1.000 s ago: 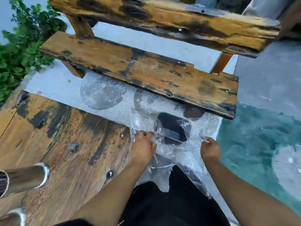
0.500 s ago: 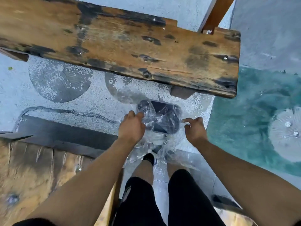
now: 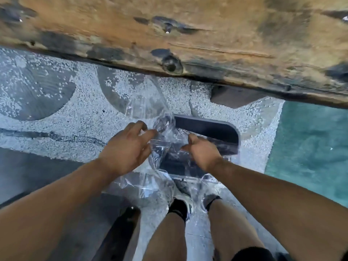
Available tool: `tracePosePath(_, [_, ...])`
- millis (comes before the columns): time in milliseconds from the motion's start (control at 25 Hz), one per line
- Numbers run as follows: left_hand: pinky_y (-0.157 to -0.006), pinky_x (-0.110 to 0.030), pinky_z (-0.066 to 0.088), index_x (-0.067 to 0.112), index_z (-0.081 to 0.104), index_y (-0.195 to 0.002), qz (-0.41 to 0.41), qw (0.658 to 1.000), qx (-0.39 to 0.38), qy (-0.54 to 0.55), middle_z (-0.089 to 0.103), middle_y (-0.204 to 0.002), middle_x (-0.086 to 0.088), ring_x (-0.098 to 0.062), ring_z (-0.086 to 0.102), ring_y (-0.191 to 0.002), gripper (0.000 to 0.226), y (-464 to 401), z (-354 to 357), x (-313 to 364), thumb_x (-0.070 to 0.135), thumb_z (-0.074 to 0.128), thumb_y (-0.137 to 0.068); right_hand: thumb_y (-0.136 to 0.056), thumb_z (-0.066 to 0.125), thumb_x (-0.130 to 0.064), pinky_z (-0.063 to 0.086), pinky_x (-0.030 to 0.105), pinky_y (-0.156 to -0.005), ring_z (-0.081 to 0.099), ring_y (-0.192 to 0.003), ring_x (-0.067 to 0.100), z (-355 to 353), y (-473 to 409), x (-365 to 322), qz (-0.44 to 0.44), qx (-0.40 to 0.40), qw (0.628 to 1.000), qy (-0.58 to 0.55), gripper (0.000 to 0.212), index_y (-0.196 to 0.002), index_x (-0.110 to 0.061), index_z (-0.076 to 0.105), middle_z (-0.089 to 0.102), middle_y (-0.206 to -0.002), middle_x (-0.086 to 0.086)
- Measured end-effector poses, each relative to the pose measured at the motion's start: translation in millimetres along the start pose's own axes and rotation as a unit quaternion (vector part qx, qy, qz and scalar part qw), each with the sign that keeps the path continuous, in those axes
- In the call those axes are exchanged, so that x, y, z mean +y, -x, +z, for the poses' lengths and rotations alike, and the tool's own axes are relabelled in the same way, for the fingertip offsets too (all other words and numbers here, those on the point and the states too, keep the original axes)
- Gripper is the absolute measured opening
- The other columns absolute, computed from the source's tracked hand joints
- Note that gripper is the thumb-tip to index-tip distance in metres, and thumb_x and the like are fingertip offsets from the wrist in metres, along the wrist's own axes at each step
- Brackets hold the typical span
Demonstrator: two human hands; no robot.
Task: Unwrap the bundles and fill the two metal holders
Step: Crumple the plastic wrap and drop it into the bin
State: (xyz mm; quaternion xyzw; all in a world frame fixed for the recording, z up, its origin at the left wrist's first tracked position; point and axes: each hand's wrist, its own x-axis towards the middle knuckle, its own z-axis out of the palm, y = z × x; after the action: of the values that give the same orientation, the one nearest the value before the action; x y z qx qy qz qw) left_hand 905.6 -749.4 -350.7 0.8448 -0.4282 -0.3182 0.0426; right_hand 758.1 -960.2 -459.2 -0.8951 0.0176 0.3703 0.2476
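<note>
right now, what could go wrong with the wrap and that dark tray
Loose wrap trails over the feet, so a step could snag it or cause a slip. The plank hangs close above, so rising could mean a bumped head. The left hand and right hand look open, so the tray may slide out.

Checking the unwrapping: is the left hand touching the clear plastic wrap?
Touching. The head view shows the left hand with its fingertips pressed into the crumpled clear plastic wrap over the dark bundle.

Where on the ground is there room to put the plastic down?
Bare gravel floor left of the left hand, below the wooden plank. Crowded in the middle: clear plastic wrap, dark tray, feet.
</note>
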Motion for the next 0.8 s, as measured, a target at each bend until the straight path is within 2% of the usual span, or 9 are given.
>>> tracePosePath(80, [-0.068, -0.041, 0.057, 0.020, 0.056, -0.133, 0.041, 0.998, 0.009, -0.036, 0.054, -0.122, -0.014, -0.032, 0.058, -0.103, 0.041, -9, 15, -12, 0.032, 0.054, -0.094, -0.094, 0.059, -0.024, 0.052, 0.045, -0.093, 0.062, -0.107, 0.032, 23, -30, 12, 0.022, -0.010, 1.000, 0.016, 0.024, -0.117, -0.023, 0.063, 0.061, -0.129, 0.005])
tracePosePath(200, [-0.072, -0.040, 0.055, 0.022, 0.055, -0.133, 0.083, 0.995, 0.022, -0.058, 0.056, -0.123, -0.013, -0.029, 0.059, -0.101, 0.043, -17, 35, -14, 0.033, 0.059, -0.092, -0.086, 0.060, 0.005, 0.056, 0.042, -0.078, 0.065, -0.092, 0.036, 40, -61, 26, 0.099, -0.015, 0.995, -0.002, 0.027, -0.106, -0.012, 0.061, 0.050, -0.131, 0.011])
tracePosePath(360, [-0.082, -0.042, 0.055, 0.025, 0.052, -0.136, 0.086, 0.993, 0.061, -0.046, 0.057, -0.127, -0.010, -0.026, 0.059, -0.107, 0.050, -24, 55, -6, 0.032, 0.065, -0.088, -0.091, 0.057, 0.007, 0.057, 0.043, -0.090, 0.069, -0.095, 0.029, 55, -87, 33, 0.158, -0.044, 0.981, -0.108, 0.027, -0.113, -0.006, 0.067, 0.067, -0.111, 0.011])
tracePosePath(480, [-0.088, -0.045, 0.052, 0.027, 0.050, -0.136, 0.111, 0.990, 0.062, -0.065, 0.062, -0.127, -0.004, -0.028, 0.058, -0.114, 0.053, -34, 67, 10, 0.032, 0.069, -0.087, -0.097, 0.056, -0.006, 0.046, 0.047, -0.105, 0.061, -0.116, 0.034, 41, -78, 37, 0.193, -0.110, 0.929, -0.296, 0.025, -0.121, 0.000, 0.064, 0.064, -0.123, 0.020])
tracePosePath(600, [-0.091, -0.044, 0.039, 0.029, 0.057, -0.133, 0.104, 0.990, 0.029, -0.091, 0.067, -0.125, 0.005, -0.028, 0.057, -0.115, 0.051, -46, 70, 30, 0.034, 0.073, -0.085, -0.098, 0.053, 0.000, 0.048, 0.050, -0.103, 0.067, -0.103, 0.031, 17, -31, 44, 0.202, -0.114, 0.891, -0.390, 0.020, -0.106, -0.009, 0.069, 0.069, -0.107, 0.011])
tracePosePath(640, [-0.090, -0.043, 0.039, 0.031, 0.058, -0.133, 0.093, 0.991, 0.013, -0.098, 0.068, -0.125, 0.007, -0.027, 0.056, -0.113, 0.052, -51, 73, 37, 0.035, 0.074, -0.084, -0.098, 0.050, 0.004, 0.049, 0.052, -0.103, 0.067, -0.107, 0.036, 8, -13, 48, 0.218, -0.074, 0.856, -0.463, 0.029, -0.113, -0.012, 0.069, 0.071, -0.113, 0.011])
tracePosePath(720, [-0.087, -0.042, 0.040, 0.033, 0.055, -0.136, 0.088, 0.991, -0.025, -0.100, 0.066, -0.128, 0.007, -0.023, 0.052, -0.110, 0.056, -64, 83, 53, 0.034, 0.075, -0.083, -0.096, 0.041, 0.015, 0.054, 0.045, -0.099, 0.068, -0.107, 0.035, -5, 28, 59, 0.240, 0.000, 0.712, -0.659, 0.043, -0.117, -0.011, 0.069, 0.067, -0.128, 0.017])
tracePosePath(760, [-0.090, -0.041, 0.040, 0.034, 0.051, -0.140, 0.089, 0.991, -0.048, -0.091, 0.063, -0.132, 0.006, -0.023, 0.049, -0.113, 0.059, -72, 91, 60, 0.031, 0.073, -0.086, -0.097, 0.038, 0.016, 0.059, 0.040, -0.091, 0.070, -0.100, 0.032, -11, 49, 65, 0.235, 0.025, 0.639, -0.731, 0.042, -0.112, -0.008, 0.068, 0.064, -0.130, 0.023])
tracePosePath(800, [-0.096, -0.042, 0.039, 0.034, 0.045, -0.144, 0.090, 0.990, -0.072, -0.081, 0.058, -0.138, 0.004, -0.024, 0.046, -0.118, 0.060, -80, 101, 67, 0.028, 0.069, -0.089, -0.099, 0.038, 0.015, 0.063, 0.036, -0.079, 0.072, -0.091, 0.030, -15, 67, 71, 0.228, 0.054, 0.600, -0.765, 0.038, -0.107, -0.006, 0.069, 0.064, -0.126, 0.027])
